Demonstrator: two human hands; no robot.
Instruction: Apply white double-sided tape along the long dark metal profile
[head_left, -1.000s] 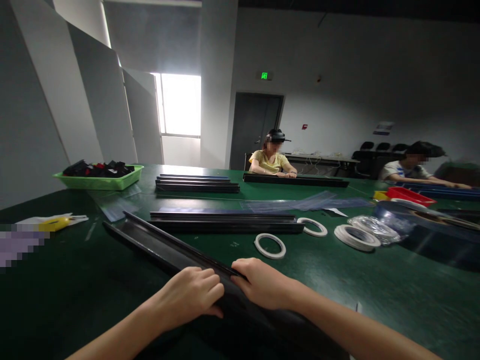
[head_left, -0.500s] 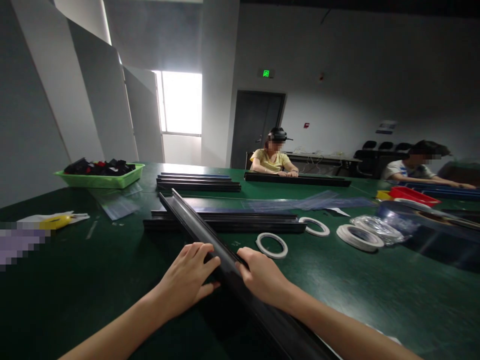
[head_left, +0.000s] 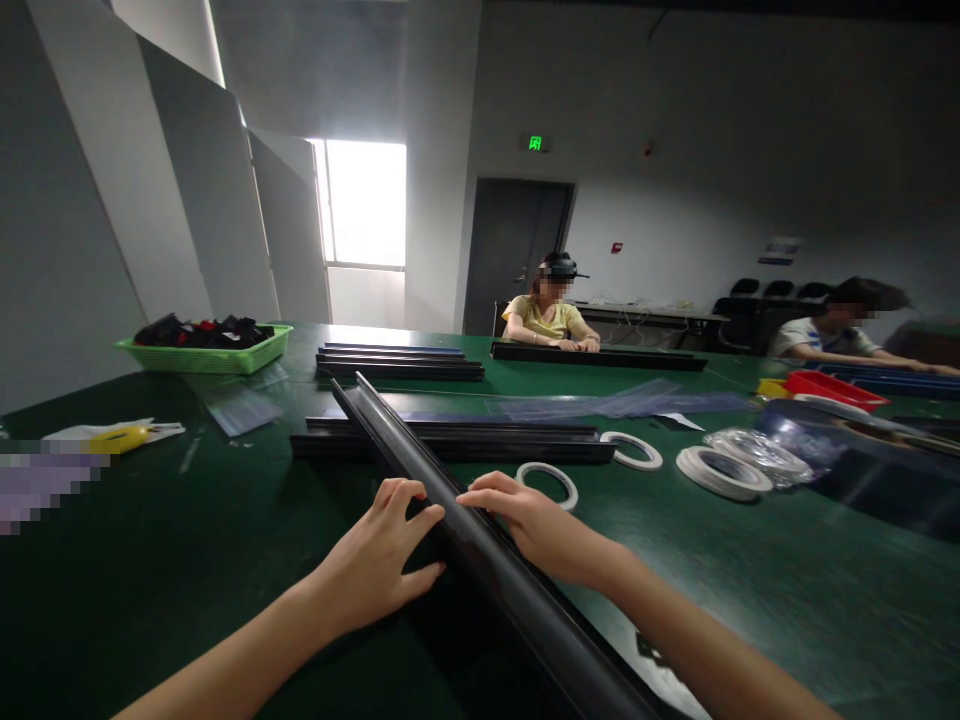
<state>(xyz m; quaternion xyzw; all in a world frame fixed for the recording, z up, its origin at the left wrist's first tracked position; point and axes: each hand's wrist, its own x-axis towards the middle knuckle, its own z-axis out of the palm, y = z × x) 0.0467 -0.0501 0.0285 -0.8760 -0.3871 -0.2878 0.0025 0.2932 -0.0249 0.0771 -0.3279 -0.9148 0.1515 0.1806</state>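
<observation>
A long black channel-shaped profile runs diagonally from near my body to the middle of the table. Its far end rests across other black profiles. My left hand holds its left edge, fingers curled over the rim and thumb lower on the side. My right hand reaches over the right edge, thumb and forefinger drawn together at the channel's inside. Whatever those fingertips may pinch is too small to make out. A white tape roll lies just beyond my right hand.
More tape rolls lie to the right, near a red tray. Clear plastic strips and stacked black profiles lie farther back. A green basket stands left, with yellow-handled scissors nearer. Two people sit across the table.
My right hand has moved up and left, from gripping the right edge to fingertips over the channel. My left hand stays on the left edge. The view has shifted slightly.
</observation>
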